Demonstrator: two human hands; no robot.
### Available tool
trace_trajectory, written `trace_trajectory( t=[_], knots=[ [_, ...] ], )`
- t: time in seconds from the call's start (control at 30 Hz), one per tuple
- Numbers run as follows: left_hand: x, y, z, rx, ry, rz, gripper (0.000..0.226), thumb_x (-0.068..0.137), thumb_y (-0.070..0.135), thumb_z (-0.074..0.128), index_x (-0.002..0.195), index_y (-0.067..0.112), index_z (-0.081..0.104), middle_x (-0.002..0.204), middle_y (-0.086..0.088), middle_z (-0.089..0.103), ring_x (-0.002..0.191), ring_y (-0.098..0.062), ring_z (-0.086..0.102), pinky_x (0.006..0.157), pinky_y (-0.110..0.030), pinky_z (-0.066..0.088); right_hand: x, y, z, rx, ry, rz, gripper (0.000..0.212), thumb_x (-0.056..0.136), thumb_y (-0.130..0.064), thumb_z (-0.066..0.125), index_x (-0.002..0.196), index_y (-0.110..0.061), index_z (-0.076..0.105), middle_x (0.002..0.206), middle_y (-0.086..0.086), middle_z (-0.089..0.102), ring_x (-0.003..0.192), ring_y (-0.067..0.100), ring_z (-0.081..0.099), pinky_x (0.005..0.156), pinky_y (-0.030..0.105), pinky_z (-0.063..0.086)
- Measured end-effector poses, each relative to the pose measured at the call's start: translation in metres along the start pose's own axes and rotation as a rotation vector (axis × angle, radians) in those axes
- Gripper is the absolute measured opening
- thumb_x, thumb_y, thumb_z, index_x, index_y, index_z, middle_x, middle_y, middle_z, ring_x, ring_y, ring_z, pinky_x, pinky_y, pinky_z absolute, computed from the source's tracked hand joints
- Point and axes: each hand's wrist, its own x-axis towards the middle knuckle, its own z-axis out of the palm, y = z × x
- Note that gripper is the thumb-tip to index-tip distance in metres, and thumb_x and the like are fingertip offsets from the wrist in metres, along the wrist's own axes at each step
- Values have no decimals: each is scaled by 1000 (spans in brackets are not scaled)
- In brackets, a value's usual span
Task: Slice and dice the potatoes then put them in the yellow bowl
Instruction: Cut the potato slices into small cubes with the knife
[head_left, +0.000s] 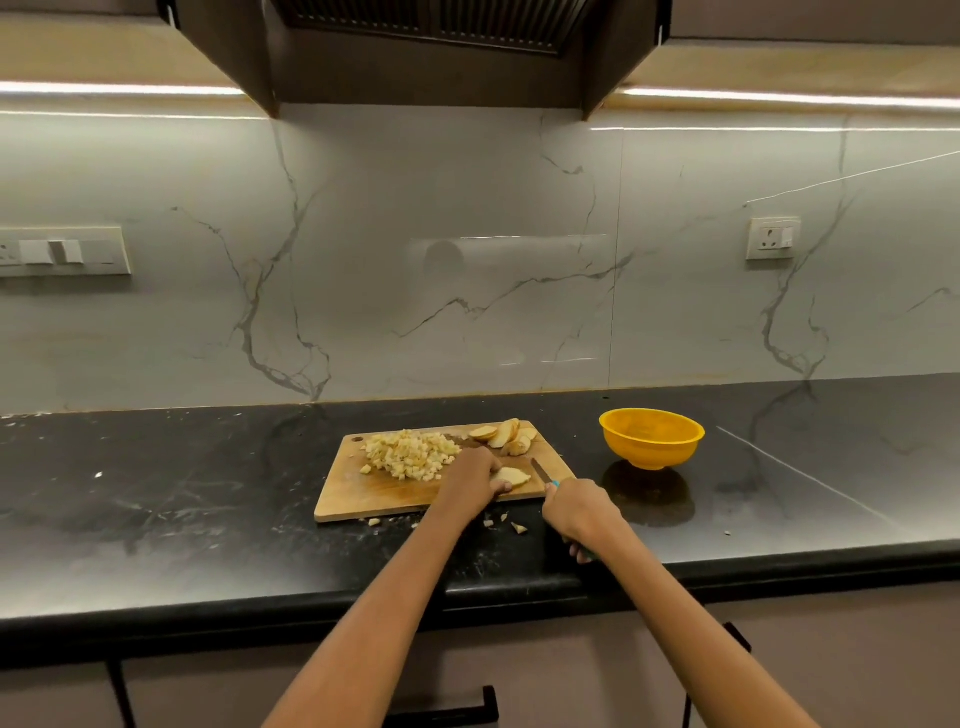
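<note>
A wooden cutting board (363, 493) lies on the black counter. A heap of diced potato (408, 454) covers its far left part, and several potato slices (504, 434) lie at its far right corner. My left hand (470, 480) holds a potato slice (513, 475) down on the board's near right part. My right hand (576, 512) grips a knife (541, 472) with a teal handle, its blade pointing at that slice from the right. The yellow bowl (652, 439) stands empty to the right of the board.
A few potato scraps (511, 526) lie on the black counter (182, 499) just in front of the board. The marble wall carries a switch panel (62, 252) at the left and a socket (773, 238) at the right. The counter's front edge runs below my wrists.
</note>
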Motion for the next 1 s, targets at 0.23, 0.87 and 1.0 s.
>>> trace_trajectory(
  t=[0.23,0.87,1.0],
  knots=[
    [-7,5,14,-105,186,16,19,84,21,67,87,3,70,84,-11,70,83,-22,62,72,-32,40,-2,-12,10,-178,-14,-143,28,96,-15,40,111,-2,60,113,14,63,104,30,62,84,34,49],
    [-6,-6,18,-229,157,57,20,90,18,58,83,3,69,86,-8,68,81,-19,58,69,-28,33,-1,-12,9,-74,-29,-69,33,103,-25,30,82,-4,46,60,8,52,50,18,53,55,27,50],
    [-6,-6,15,-228,172,55,9,90,19,59,89,15,67,91,-6,67,86,-17,56,77,-27,36,-5,-11,7,-54,-30,-62,37,103,-32,28,87,-4,45,64,8,52,53,17,54,57,27,51]
  ],
)
